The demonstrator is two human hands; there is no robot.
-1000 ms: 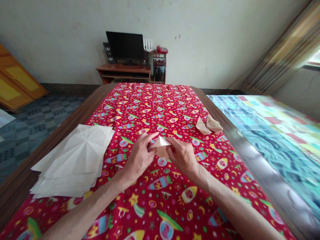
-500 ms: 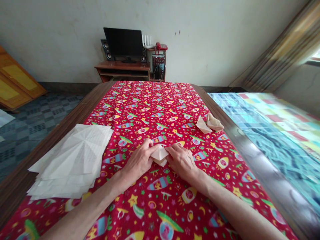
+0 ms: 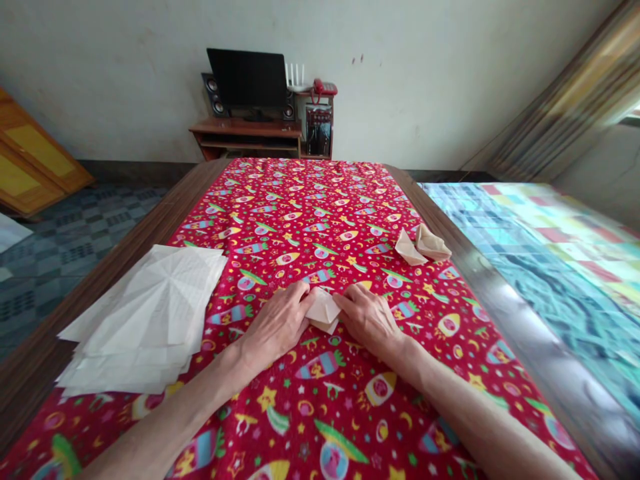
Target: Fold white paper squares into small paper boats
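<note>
Between my two hands, over the middle of the red patterned cloth, is a small piece of folded white paper [image 3: 323, 308] with a raised crease and layered flaps. My left hand [image 3: 284, 313] grips its left side, fingers curled and thumb hidden in part. On its right side my right hand [image 3: 367, 312] pinches the edge with bent fingers. To the left lies a stack of creased white paper sheets [image 3: 145, 313], the top one marked with folds radiating from its centre. Two folded paper shapes [image 3: 423, 244] rest near the cloth's right edge.
The red cloth [image 3: 310, 427] covers most of a brown wooden table [image 3: 120, 267]. Beyond its far end stands a desk [image 3: 245, 130] with a monitor [image 3: 247, 79], speakers and a red telephone [image 3: 325, 87]. A bed [image 3: 540, 267] adjoins on the right; a yellow cabinet [image 3: 37, 153] is at left.
The folded paper and both hands stay together in nearly the same place, with small shifts of the fingers. The whole view has moved slightly.
</note>
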